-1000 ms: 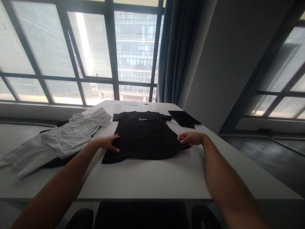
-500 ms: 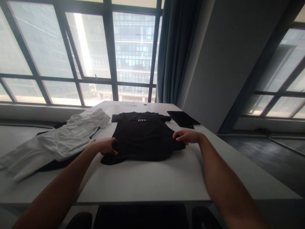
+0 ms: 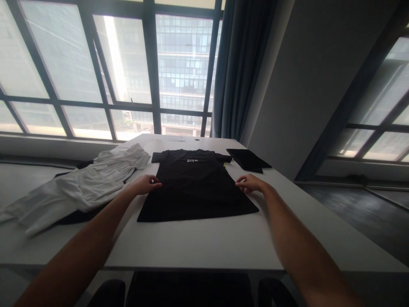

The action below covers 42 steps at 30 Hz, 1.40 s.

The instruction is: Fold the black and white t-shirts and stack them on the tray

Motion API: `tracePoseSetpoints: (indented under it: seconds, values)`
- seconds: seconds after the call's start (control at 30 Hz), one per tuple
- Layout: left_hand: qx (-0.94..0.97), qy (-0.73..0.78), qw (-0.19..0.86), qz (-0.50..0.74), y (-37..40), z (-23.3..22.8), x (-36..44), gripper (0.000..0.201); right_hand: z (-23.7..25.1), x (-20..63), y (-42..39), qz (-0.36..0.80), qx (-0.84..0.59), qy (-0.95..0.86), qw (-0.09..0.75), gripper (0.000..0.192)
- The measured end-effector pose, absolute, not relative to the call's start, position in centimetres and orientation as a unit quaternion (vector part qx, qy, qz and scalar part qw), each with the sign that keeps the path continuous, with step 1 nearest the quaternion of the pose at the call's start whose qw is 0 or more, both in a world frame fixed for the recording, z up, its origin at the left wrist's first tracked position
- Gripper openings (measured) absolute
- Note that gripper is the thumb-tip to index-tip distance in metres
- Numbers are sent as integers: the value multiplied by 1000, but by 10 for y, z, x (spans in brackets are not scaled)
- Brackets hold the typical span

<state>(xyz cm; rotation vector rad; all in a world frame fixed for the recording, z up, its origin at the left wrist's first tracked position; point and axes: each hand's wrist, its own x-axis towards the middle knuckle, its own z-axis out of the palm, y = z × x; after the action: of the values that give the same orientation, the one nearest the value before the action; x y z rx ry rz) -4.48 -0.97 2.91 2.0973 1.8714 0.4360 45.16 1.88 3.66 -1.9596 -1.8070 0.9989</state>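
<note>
White garment (image 3: 79, 183): soft, crumpled cloth heaped at the left of the table, its far left end cut off by the frame edge; what kind of garment it is cannot be told.
Dark cloth beneath it (image 3: 72, 216): only slivers show under the white heap — shape hidden.
Left hand (image 3: 146, 184): at the left edge of the black T-shirt, fingers curled loosely, fingertips touching the hem side; whether it pinches the fabric is hard to make out.
Black T-shirt (image 3: 194, 187): lies flat in the middle of the table, matte and smooth, collar away from the person, short sleeves spread; a small pale print near the collar is too small to read, and a bit of yellow shows at the right sleeve.
Right hand (image 3: 251, 183): at the shirt's right edge, fingers bent with thumb near the forefinger, touching the cloth — a grip cannot be confirmed.
Folded black item (image 3: 248, 159): flat, rectangular, at the far right, apart from the shirt.
Table (image 3: 204, 241): white, smooth, hard-edged.
Chairs (image 3: 275, 292): dark rounded tops, mostly cut off below.
</note>
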Motion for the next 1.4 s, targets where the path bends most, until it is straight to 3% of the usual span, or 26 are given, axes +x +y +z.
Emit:
tracePoseSetpoints:
  seconds: [0.1,0.3,0.47,0.6,0.73,0.83,0.97,1.07,1.4]
  values:
    - [760,620,140,131,-5,17,-35,49,31,439,27,292,-677,-657,156,42]
    - [773,616,94,117,-4,12,-26,25,24,427,34,109,-710,-692,70,29]
    - [766,631,44,114,-8,15,-16,20,24,419,33,74,-726,-683,26,18]
    - [759,639,56,111,-14,22,-18,20,27,423,31,124,-733,-668,34,17]
    - [780,587,205,77,-18,27,-35,17,33,441,23,314,-712,-628,7,25]
    - [782,551,280,82,-13,24,-47,29,40,451,18,383,-694,-610,-10,32]
    - [758,606,173,166,16,17,-53,43,43,447,20,280,-708,-643,84,34]
    - [724,667,84,152,49,15,-55,44,37,438,24,163,-703,-680,127,27]
    - [523,839,11,149,134,22,-48,50,16,436,35,94,-700,-697,125,24]
